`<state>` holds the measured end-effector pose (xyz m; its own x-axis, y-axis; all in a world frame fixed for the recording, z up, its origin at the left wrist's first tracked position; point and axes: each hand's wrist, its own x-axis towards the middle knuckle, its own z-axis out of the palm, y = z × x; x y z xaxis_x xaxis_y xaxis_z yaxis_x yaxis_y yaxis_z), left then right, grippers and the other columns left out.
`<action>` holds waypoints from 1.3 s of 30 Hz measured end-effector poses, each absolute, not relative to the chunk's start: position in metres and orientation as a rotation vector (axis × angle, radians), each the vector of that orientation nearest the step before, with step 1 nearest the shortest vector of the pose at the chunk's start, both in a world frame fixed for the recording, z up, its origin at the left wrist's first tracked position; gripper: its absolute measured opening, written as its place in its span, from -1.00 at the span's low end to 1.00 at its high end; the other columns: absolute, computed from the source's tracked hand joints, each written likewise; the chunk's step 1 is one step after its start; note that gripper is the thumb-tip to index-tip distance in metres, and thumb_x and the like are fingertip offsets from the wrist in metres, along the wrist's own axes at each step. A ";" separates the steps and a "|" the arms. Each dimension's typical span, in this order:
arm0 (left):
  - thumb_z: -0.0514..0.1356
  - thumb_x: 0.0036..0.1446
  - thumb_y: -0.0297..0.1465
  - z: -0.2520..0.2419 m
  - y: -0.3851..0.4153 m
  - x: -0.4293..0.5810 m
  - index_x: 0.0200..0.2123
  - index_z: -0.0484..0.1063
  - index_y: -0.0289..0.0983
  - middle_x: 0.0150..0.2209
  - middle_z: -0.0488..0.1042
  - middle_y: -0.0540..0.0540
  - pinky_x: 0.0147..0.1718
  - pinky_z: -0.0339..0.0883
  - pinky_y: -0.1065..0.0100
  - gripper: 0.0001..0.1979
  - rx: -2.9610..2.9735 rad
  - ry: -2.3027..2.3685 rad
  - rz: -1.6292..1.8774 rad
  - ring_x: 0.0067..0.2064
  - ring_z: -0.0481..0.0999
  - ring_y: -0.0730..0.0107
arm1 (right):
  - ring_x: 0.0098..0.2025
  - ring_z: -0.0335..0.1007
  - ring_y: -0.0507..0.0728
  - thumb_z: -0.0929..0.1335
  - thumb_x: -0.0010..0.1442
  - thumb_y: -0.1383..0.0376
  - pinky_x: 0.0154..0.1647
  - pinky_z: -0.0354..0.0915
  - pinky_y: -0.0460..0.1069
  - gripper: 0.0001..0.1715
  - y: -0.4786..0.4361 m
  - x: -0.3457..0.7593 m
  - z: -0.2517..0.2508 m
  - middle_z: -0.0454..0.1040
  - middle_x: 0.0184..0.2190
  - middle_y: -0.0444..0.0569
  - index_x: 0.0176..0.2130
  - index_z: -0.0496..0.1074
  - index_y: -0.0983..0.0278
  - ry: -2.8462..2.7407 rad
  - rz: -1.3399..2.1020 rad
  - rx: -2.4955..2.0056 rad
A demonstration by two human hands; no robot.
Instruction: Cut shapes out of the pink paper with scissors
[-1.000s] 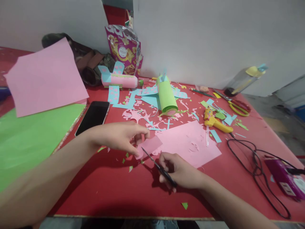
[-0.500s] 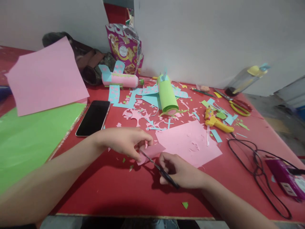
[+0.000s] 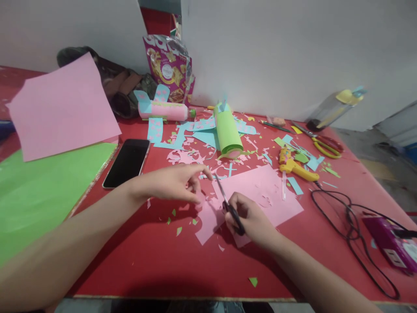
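My right hand point(image 3: 249, 217) is closed around black-handled scissors point(image 3: 233, 217), whose blades point up and away toward my left fingertips. My left hand point(image 3: 177, 184) hovers left of the blades, forefinger stretched out and thumb apart from it. A small pink blur near the thumb is too smeared to make out. Below the hands lies a cut piece of pink paper point(image 3: 208, 224) with a curved edge, overlapping a larger pink sheet point(image 3: 280, 200) that has marks on it. Small green and pink scraps lie close by.
A green paper-covered tube point(image 3: 229, 132) and a pink-wrapped bottle point(image 3: 169, 111) with blue paper fins stand among scraps. A phone point(image 3: 127, 163) lies left. At right are a yellow glue gun point(image 3: 298, 169), its looped cord point(image 3: 348, 234), pliers-like scissors point(image 3: 327, 145) and a purple power strip point(image 3: 387, 243).
The pink paper held in my left hand now lies on the table. My left fingers have spread and moved slightly up. The scissors have lifted and turned more upright.
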<state>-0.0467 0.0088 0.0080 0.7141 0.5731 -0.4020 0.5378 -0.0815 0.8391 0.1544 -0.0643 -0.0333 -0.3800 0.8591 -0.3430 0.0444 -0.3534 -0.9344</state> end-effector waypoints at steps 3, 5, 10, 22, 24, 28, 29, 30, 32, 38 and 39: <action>0.18 -0.11 -0.36 0.001 0.006 -0.037 -0.20 0.24 -0.27 -0.53 0.41 0.05 -0.50 0.20 0.47 -0.65 1.702 1.019 0.219 -0.52 0.39 0.49 | -0.70 0.18 -0.08 0.35 -0.04 0.15 -0.70 0.05 -0.15 -0.58 -0.063 0.153 -0.036 0.25 -0.65 -0.28 -0.50 -0.02 0.21 -1.109 1.709 -1.115; 0.18 -0.11 -0.37 -0.005 0.001 -0.029 -0.32 0.29 -0.31 -0.50 0.42 0.00 -0.47 0.22 0.45 -0.77 1.663 1.049 0.304 -0.46 0.41 0.46 | -0.60 0.28 -0.04 0.38 -0.09 0.16 -0.62 0.17 -0.11 -0.56 -0.062 0.152 -0.038 0.29 -0.54 -0.24 -0.47 0.00 0.20 -1.057 1.650 -1.050; 0.16 -0.08 -0.31 -0.016 -0.014 -0.011 -0.42 0.27 -0.31 -0.53 0.36 0.01 -0.60 0.21 0.47 -0.81 1.475 1.013 0.389 -0.52 0.35 0.49 | -0.47 0.29 -0.04 0.41 -0.13 0.36 -0.43 0.24 -0.08 -0.57 -0.060 0.151 -0.039 0.22 -0.49 -0.27 -0.46 0.02 0.20 -1.037 1.476 -1.080; 0.13 -0.03 -0.36 -0.024 -0.026 0.006 -0.49 0.26 -0.32 -0.54 0.38 0.01 -0.60 0.13 0.52 -0.86 1.320 0.992 0.460 -0.52 0.33 0.55 | -0.52 0.18 -0.06 0.38 -0.17 0.39 -0.55 0.13 -0.14 -0.58 -0.055 0.155 -0.037 0.22 -0.52 -0.26 -0.46 0.00 0.19 -1.103 1.374 -1.196; 0.06 0.05 -0.33 -0.026 -0.024 0.004 -0.50 0.26 -0.32 -0.55 0.38 0.01 -0.59 0.16 0.51 -0.82 1.280 0.949 0.446 -0.56 0.32 0.57 | -0.50 0.19 -0.04 0.37 -0.18 0.40 -0.54 0.12 -0.14 -0.58 -0.054 0.157 -0.036 0.22 -0.51 -0.25 -0.46 0.01 0.19 -1.113 1.347 -1.250; -0.06 0.13 -0.26 -0.030 -0.021 0.002 -0.54 0.23 -0.32 -0.57 0.40 -0.04 -0.57 0.20 0.48 -0.69 1.297 0.862 0.369 -0.58 0.33 0.56 | -0.48 0.19 -0.04 0.39 -0.20 0.40 -0.48 0.14 -0.12 -0.56 -0.053 0.158 -0.036 0.22 -0.52 -0.26 -0.46 0.01 0.20 -1.154 1.392 -1.268; -0.08 0.14 -0.25 -0.031 -0.021 0.001 -0.55 0.22 -0.32 -0.58 0.39 -0.03 -0.54 0.21 0.47 -0.68 1.308 0.855 0.362 -0.58 0.33 0.55 | -0.48 0.19 -0.04 0.39 -0.20 0.40 -0.48 0.14 -0.12 -0.55 -0.054 0.158 -0.037 0.22 -0.52 -0.26 -0.46 0.01 0.20 -1.172 1.415 -1.259; -0.09 0.14 -0.25 -0.031 -0.020 0.001 -0.56 0.20 -0.31 -0.60 0.37 -0.01 -0.52 0.23 0.46 -0.67 1.318 0.852 0.356 -0.58 0.33 0.55 | -0.49 0.19 -0.04 0.39 -0.20 0.40 -0.49 0.14 -0.12 -0.55 -0.054 0.158 -0.038 0.21 -0.53 -0.26 -0.45 0.00 0.20 -1.192 1.437 -1.254; -0.08 0.13 -0.26 -0.031 -0.020 0.000 -0.60 0.18 -0.31 -0.63 0.32 0.01 -0.51 0.23 0.47 -0.67 1.367 0.854 0.338 -0.56 0.33 0.54 | -0.52 0.17 -0.04 0.39 -0.18 0.40 -0.52 0.12 -0.13 -0.55 -0.055 0.159 -0.041 0.18 -0.56 -0.28 -0.44 0.00 0.19 -1.230 1.476 -1.245; -0.01 0.06 -0.34 -0.033 -0.018 -0.003 -0.53 0.28 -0.32 -0.58 0.35 0.00 -0.55 0.18 0.48 -0.78 1.627 0.863 0.268 -0.53 0.33 0.52 | -0.53 0.17 -0.04 0.35 -0.14 0.42 -0.54 0.09 -0.13 -0.58 -0.056 0.161 -0.044 0.13 -0.60 -0.30 -0.41 0.00 0.19 -1.284 1.501 -1.218; -0.01 0.06 -0.35 -0.034 -0.017 -0.004 -0.52 0.29 -0.33 -0.57 0.36 -0.01 -0.54 0.18 0.48 -0.79 1.649 0.856 0.256 -0.52 0.34 0.51 | -0.53 0.16 -0.04 0.35 -0.14 0.43 -0.54 0.10 -0.13 -0.59 -0.055 0.161 -0.045 0.13 -0.60 -0.30 -0.41 0.01 0.19 -1.283 1.495 -1.209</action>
